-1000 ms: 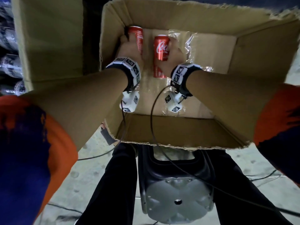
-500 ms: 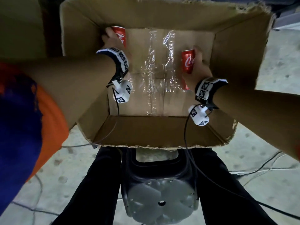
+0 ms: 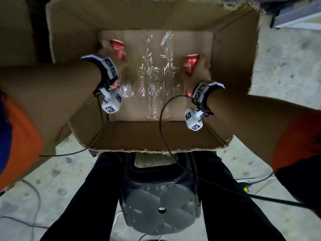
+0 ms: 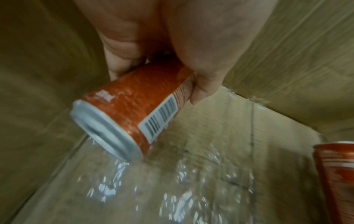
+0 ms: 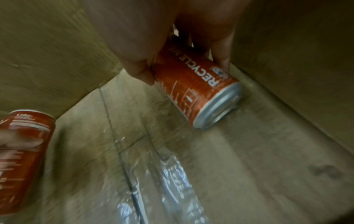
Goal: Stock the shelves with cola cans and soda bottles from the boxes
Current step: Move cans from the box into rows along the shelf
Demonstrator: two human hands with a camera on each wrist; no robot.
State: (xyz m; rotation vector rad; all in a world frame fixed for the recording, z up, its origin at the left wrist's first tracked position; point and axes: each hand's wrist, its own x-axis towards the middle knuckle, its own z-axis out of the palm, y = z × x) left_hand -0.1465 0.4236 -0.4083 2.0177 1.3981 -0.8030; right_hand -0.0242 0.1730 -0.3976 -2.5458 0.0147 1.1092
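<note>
Both my hands are inside a large open cardboard box (image 3: 232,70). My left hand (image 3: 106,49) grips a red cola can (image 3: 119,50) near the box's left wall; in the left wrist view that can (image 4: 138,109) tilts with its silver base just above the floor, thumb (image 4: 203,91) on its side. My right hand (image 3: 201,70) grips a second red cola can (image 3: 191,66) close to the right wall; the right wrist view shows this can (image 5: 197,94) tilted, marked "RECYCLE ME". Each wrist view catches the other can at its edge (image 4: 337,174) (image 5: 21,153).
Crumpled clear plastic film (image 3: 156,73) lies along the middle of the box floor. The box rests on a dark stool (image 3: 159,206) between my legs. Cables (image 3: 217,186) trail over the concrete floor. Another cardboard box (image 3: 19,32) stands at the left.
The two cans, held close together at the box's back a second ago, have moved apart: the left one toward the left wall, the right one toward the right wall and nearer me.
</note>
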